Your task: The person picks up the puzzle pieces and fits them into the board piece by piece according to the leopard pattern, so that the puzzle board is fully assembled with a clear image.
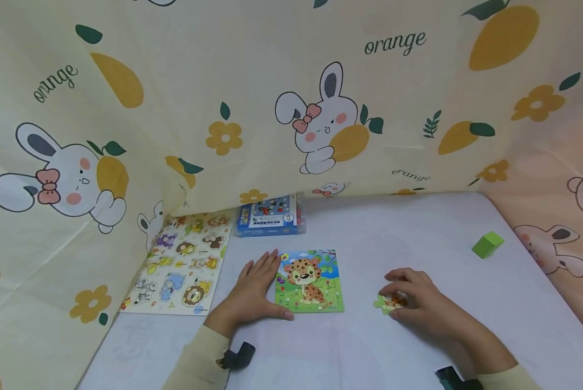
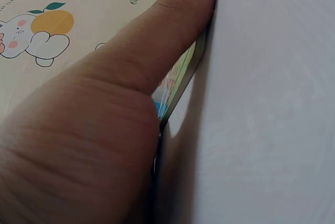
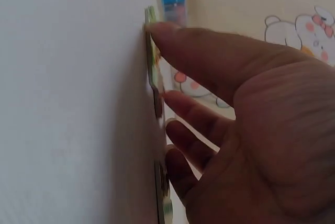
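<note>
In the head view a square jigsaw puzzle (image 1: 316,281) with a cartoon leopard on green grass lies flat on the table. Against its left side rests my left hand (image 1: 252,295), fingers extended, the thumb along the lower edge. The left wrist view shows that thumb (image 2: 157,35) beside the puzzle's edge. To the right, my right hand (image 1: 420,298) bends over and grips a spotted, green-edged puzzle piece (image 1: 386,304) at table level. In the right wrist view the thumb (image 3: 199,51) touches the thin piece (image 3: 152,62), and the fingers partly hide what lies beneath them.
A large board of cartoon animals (image 1: 174,271) lies at the left. Behind the puzzle stands a blue box (image 1: 269,216) in clear plastic. Farther right sits a green block (image 1: 488,245). A rabbit-patterned curtain (image 1: 252,70) hangs along the back and sides of the white table (image 1: 321,352).
</note>
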The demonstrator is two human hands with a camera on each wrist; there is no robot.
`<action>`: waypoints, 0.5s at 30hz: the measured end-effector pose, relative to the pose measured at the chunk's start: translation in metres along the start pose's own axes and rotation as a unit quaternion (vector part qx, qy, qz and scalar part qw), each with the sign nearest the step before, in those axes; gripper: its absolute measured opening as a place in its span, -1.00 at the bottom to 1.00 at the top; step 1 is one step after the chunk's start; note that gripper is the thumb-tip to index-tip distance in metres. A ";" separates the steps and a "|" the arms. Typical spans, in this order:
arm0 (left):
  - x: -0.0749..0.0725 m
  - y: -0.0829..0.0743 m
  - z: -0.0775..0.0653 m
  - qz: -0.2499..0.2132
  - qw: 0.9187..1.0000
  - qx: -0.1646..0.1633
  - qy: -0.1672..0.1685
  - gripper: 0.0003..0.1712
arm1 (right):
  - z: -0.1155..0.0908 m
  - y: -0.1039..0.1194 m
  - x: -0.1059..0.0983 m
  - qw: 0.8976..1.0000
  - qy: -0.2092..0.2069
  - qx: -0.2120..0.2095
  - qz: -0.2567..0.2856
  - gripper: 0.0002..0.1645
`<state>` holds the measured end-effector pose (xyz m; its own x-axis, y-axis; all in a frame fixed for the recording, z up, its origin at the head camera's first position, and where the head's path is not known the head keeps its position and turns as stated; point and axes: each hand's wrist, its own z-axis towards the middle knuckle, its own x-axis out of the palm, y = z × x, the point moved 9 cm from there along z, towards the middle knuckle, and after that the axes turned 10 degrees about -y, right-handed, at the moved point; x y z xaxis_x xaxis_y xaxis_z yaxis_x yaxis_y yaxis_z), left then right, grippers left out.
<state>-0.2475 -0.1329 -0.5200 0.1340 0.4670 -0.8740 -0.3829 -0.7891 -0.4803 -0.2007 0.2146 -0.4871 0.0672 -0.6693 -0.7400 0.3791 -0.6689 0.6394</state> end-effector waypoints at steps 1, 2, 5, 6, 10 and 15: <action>0.000 0.000 0.000 0.000 1.000 -0.001 0.000 0.71 | 0.000 0.002 0.000 1.000 0.000 -0.001 0.000 -0.58; 0.000 0.001 0.000 0.000 1.000 -0.003 0.001 0.71 | 0.001 0.003 0.001 1.000 0.002 -0.001 0.004 -0.57; 0.000 0.001 0.000 0.000 1.000 -0.005 0.001 0.71 | 0.002 0.005 0.004 0.999 0.007 0.010 0.030 -0.57; 0.000 0.001 0.000 0.000 1.000 -0.005 0.001 0.71 | 0.003 0.005 0.005 0.999 0.008 0.016 0.040 -0.59; 0.000 0.000 0.000 -0.001 1.000 -0.004 0.001 0.71 | 0.005 0.003 0.008 0.996 0.002 0.060 0.073 -0.67; -0.001 0.000 0.000 -0.003 1.000 -0.006 0.000 0.71 | 0.007 0.005 0.008 0.992 -0.027 0.083 0.092 -0.68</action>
<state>-0.2472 -0.1330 -0.5192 0.1368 0.4721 -0.8709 -0.3713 -0.7906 -0.4869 -0.2046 0.2042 -0.4885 0.0697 -0.7990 -0.5973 0.2083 -0.5739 0.7920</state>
